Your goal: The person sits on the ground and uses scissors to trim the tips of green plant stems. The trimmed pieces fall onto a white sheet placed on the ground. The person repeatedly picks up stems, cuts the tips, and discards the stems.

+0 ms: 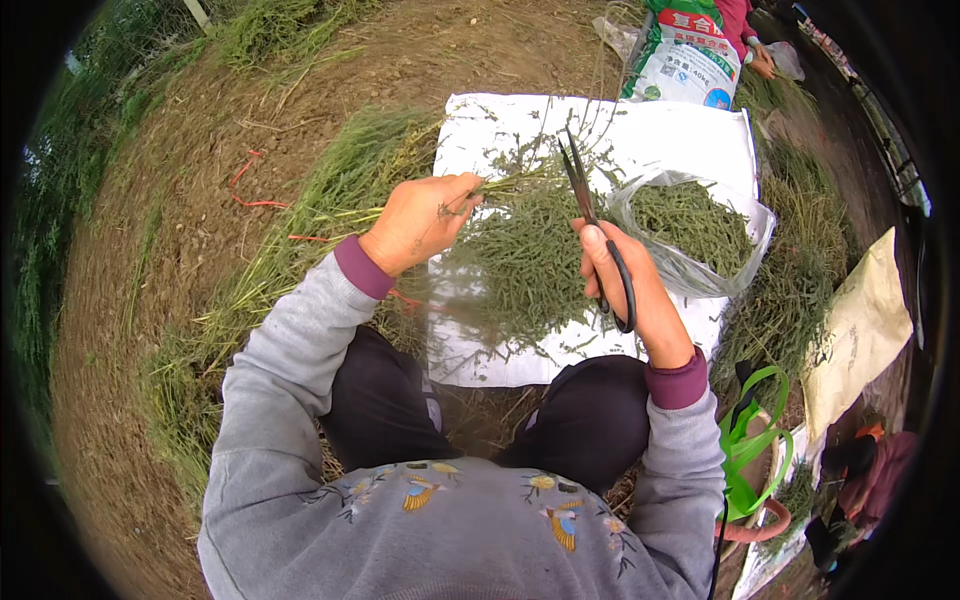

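Note:
My left hand (424, 221) grips a few thin green plant stems (521, 180) that point right, toward the scissors. Black-handled scissors (579, 176) with dark, worn blades are held in my right hand (641, 281), tips upward and slightly apart. Beneath both hands, a white woven sheet (480, 369) lies in front of my knees. On it is a loose heap of short green cuttings (532, 262), with more bits scattered around. At the sheet's right side, beside my right hand, a clear plastic bag (697, 285) stands with its mouth wide, full of similar cuttings.
Long cut plants lie in a bundle (375, 150) to the left and a pile (802, 210) to the right. Beyond the sheet are a printed fertilizer sack (679, 67) and another person's hand (763, 64). Green straps (750, 450) and a tan sack (859, 322) lie at right.

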The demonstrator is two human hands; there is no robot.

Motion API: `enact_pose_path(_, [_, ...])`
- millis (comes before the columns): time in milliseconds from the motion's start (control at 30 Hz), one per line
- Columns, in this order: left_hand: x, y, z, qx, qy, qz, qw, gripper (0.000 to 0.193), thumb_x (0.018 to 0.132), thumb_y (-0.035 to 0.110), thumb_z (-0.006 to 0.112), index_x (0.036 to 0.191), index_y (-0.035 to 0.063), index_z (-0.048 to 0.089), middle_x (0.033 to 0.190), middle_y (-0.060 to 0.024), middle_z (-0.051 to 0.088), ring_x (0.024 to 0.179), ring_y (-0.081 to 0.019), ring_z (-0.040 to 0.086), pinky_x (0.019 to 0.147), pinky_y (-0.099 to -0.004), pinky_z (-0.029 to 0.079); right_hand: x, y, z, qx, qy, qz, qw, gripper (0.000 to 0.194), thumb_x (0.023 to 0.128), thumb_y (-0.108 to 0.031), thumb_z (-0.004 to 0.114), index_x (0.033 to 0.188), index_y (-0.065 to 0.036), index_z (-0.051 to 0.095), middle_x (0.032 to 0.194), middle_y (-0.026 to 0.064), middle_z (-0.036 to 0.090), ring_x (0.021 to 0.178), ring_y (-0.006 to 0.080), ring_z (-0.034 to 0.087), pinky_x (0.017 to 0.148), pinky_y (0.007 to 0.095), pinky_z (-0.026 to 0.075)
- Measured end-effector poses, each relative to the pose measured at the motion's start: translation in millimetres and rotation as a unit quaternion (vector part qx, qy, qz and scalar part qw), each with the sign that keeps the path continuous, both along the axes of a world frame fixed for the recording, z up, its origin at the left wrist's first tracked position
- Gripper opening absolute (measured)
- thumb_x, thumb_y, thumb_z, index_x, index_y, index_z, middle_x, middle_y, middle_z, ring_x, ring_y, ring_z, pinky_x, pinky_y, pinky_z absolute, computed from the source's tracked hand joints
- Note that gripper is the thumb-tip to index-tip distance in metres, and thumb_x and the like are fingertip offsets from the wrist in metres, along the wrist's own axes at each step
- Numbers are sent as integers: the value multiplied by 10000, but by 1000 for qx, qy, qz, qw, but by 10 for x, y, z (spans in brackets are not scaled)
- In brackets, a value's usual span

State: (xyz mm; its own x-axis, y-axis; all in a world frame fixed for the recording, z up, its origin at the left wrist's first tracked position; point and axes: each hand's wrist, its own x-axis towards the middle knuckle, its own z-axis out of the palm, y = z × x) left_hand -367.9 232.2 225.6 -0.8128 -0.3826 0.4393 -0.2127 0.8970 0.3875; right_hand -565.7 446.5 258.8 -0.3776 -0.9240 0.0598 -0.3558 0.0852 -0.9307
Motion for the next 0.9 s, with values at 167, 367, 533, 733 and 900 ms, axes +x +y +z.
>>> enact_pose_path(167, [-11, 14, -34, -16, 33, -7, 999, 222, 925, 110, 741, 1123, 28, 684, 992, -179, 739, 836, -354, 724, 708, -376, 578, -39, 41, 54, 23, -53, 5, 998, 418, 1086, -366, 535, 1186, 13, 678, 607, -48, 473, 461, 37, 430, 438, 225, 322])
enact_pose_path(367, [38, -65, -14, 42, 102, 5, 994, 202, 919, 118, 733, 1112, 69, 702, 916, -148, 712, 797, -344, 690, 699, -376, 548, -75, 160, 35, 31, -48, 34, 998, 528, 1083, -457, 493, 1238, 22, 651, 642, -38, 504, 505, 52, 481, 485, 225, 367])
enact_pose_path(533, [121, -161, 20, -62, 37, 2, 997, 252, 893, 90, 751, 1138, 62, 706, 925, -136, 714, 798, -328, 699, 693, -381, 562, -39, 132, 50, 64, -36, 69, 995, 661, 1067, -574, 439, 1279, 26, 616, 751, -19, 544, 614, 80, 527, 597, 250, 432])
enact_pose_path(733, [134, -146, 89, -190, 6, -17, 982, 374, 785, 31, 739, 1153, 76, 691, 875, -89, 646, 790, -298, 661, 678, -402, 541, -87, 81, 4, 64, -24, 53, 996, 518, 1080, -455, 504, 1195, 24, 662, 636, -45, 492, 510, 43, 453, 482, 228, 346])
enact_pose_path(900, [168, -230, 149, -303, -5, 21, 953, 422, 768, 57, 699, 1189, 91, 703, 965, -57, 662, 852, -252, 650, 760, -377, 531, -99, 175, -5, 7, -61, -2, 998, 452, 1082, -401, 528, 1202, 7, 678, 603, -55, 491, 456, 27, 421, 431, 213, 301])
